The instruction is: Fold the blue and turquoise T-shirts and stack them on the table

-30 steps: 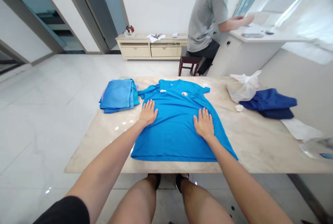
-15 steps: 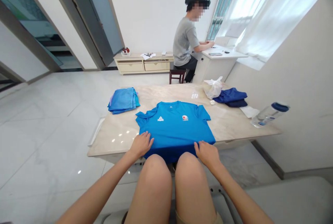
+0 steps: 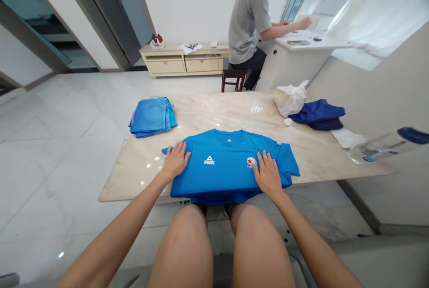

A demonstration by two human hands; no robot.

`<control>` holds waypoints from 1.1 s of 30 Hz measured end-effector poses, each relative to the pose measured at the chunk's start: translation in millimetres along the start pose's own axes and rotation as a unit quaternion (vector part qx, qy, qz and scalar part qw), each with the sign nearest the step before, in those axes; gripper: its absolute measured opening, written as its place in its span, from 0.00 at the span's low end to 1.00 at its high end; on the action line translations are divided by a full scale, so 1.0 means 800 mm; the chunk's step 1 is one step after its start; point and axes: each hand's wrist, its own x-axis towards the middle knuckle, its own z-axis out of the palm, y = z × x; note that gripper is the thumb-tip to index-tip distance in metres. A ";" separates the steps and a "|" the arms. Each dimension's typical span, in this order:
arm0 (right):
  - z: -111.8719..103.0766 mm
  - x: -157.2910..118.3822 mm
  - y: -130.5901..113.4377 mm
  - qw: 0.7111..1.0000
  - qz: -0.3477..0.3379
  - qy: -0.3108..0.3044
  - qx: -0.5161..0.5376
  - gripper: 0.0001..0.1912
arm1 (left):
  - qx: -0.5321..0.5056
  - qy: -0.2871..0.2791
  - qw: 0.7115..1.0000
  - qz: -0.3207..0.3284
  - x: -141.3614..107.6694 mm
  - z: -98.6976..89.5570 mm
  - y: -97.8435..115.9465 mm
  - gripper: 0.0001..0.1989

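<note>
While resting the left hand (image 3: 174, 161) on the shirt (image 3: 224, 173) with outstretched fingers (image 3: 177, 149), lays the right hand (image 3: 270, 175) likewise flat, just beyond the badge (image 3: 251, 162) from the left fingers.

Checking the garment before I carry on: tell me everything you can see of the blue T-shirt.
The blue T-shirt lies front up on the table, collar at the far side, lower part dropping over the near edge. Its fabric looks thin and smooth. A white PEAK logo marks the chest at picture left, a round red-star badge at right. The left hand rests on it by one sleeve, the right hand beside the badge.
</note>
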 end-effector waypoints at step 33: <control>-0.042 -0.012 -0.010 0.985 0.096 -0.138 0.026 0.39 | -0.006 -0.009 0.998 -0.065 -0.086 0.015 0.007 0.38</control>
